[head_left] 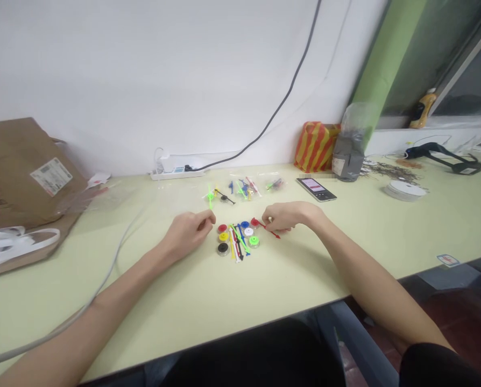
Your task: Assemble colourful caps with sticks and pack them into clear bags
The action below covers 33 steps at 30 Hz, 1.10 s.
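My right hand (pixel 281 216) pinches a red plastic arrow pointer (pixel 273 233) just above the table, its tip pointing down to the right. Right beside those fingers is a red round piece (pixel 255 221). My left hand (pixel 190 231) rests on the table with its fingers curled, and nothing shows in it. Between the hands, several coloured arrow pointers (pixel 239 244) lie side by side. To their left stand red (pixel 222 228), yellow (pixel 223 236) and black (pixel 223 248) round pieces with clear bases. Blue (pixel 245 224), white (pixel 249 232) and green (pixel 254 241) ones stand to the right.
Behind the hands lie a green pointer (pixel 210 198), a black pointer (pixel 226 196) and clear bags of coloured parts (pixel 244 188). A phone (pixel 316 189) lies to the right. A power strip (pixel 178 172) sits by the wall. A cardboard box (pixel 26 172) stands left, near a grey cable (pixel 115 258).
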Each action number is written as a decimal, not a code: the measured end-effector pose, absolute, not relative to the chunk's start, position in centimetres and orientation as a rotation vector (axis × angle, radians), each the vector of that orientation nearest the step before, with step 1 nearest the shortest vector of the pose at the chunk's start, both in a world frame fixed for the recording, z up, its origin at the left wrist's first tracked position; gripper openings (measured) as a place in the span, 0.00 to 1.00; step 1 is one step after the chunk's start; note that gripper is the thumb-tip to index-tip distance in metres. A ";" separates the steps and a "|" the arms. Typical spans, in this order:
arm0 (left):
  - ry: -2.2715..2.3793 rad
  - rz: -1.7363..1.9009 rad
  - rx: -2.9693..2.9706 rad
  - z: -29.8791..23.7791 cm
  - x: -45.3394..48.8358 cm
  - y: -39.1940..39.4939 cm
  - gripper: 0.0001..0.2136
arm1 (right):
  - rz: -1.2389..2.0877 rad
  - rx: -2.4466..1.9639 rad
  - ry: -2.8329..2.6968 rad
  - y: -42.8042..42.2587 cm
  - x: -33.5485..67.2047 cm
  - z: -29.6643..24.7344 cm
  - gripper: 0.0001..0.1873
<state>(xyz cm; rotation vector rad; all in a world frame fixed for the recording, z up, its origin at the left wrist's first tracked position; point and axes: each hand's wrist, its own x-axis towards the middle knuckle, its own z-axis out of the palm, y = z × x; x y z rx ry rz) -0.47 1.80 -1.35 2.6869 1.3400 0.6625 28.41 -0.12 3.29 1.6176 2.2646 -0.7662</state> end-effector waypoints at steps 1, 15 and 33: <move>1.333 0.665 2.688 -1.4 -0.5 1.8 0.12 | -0.793 1.600 2.262 -0.2 28.4 3.3 0.03; 1.340 0.616 2.695 -1.6 -0.6 2.1 0.12 | -0.766 1.526 2.350 0.1 28.4 2.9 0.05; 1.352 0.581 2.688 -1.6 -0.4 1.9 0.12 | -0.654 1.698 2.393 0.8 28.4 2.5 0.09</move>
